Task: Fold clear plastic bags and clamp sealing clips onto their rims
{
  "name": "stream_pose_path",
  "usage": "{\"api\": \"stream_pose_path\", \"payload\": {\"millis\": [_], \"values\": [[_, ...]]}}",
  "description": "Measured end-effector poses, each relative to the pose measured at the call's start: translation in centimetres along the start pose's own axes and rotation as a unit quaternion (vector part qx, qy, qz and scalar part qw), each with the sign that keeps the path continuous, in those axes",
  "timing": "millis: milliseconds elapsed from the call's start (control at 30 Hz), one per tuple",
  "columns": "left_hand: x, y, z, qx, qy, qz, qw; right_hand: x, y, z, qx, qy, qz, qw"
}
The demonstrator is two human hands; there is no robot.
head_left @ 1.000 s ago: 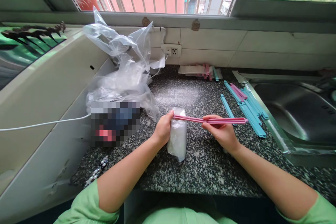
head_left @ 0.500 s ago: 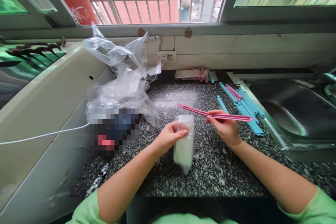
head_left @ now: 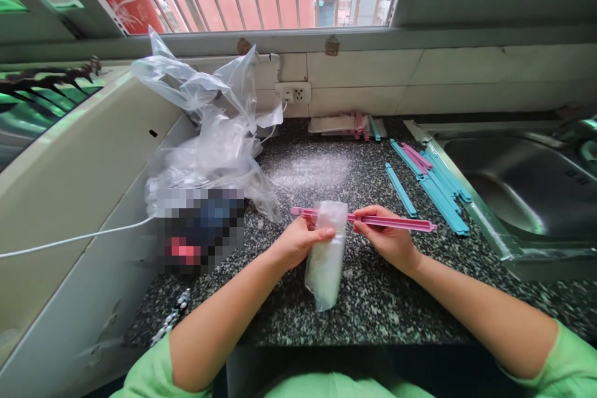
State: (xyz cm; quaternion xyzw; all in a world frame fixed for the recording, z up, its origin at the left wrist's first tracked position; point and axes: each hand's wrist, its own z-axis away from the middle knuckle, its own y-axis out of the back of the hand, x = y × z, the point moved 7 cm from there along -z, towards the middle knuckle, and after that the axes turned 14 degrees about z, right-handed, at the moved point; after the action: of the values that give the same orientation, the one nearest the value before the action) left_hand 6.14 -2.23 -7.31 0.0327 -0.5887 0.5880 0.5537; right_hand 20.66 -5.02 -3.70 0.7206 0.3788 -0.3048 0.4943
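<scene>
A small clear plastic bag with white contents stands on the speckled granite counter, and my left hand pinches it just below its top. In my right hand is a long pink sealing clip, held level. The clip's left end runs behind the bag's top edge and sticks out past it on the left. Both hands are closed on what they hold.
Several blue and pink clips lie beside the steel sink at right. More clips rest against the tiled wall under a socket. Crumpled clear bags and a blurred object sit left, with a white cable.
The pink clip has come down and leftward from the air above the bag to the bag's top. My left hand keeps its pinch on the bag.
</scene>
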Motion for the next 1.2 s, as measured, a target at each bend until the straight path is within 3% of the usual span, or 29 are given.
{"api": "stream_pose_path", "payload": {"millis": [333, 700, 967, 1200], "values": [[0.2, 0.6, -0.1, 0.072, 0.008, 0.06, 0.996, 0.0, -0.1, 0.0, 0.001, 0.006, 0.041, 0.999], [0.1, 1.3, -0.3, 0.097, -0.001, 0.115, 0.989, -0.3, -0.3, 0.0, -0.013, 0.016, 0.046, 0.999], [0.1, 1.2, -0.1, 0.115, -0.014, 0.121, 0.986, 0.2, 0.1, 0.4, 0.032, -0.002, -0.064, 0.997], [0.2, 1.1, 0.1, 0.12, -0.04, 0.102, 0.987, -0.3, 0.3, 0.7, 0.045, 0.073, -0.024, 0.996]]}}
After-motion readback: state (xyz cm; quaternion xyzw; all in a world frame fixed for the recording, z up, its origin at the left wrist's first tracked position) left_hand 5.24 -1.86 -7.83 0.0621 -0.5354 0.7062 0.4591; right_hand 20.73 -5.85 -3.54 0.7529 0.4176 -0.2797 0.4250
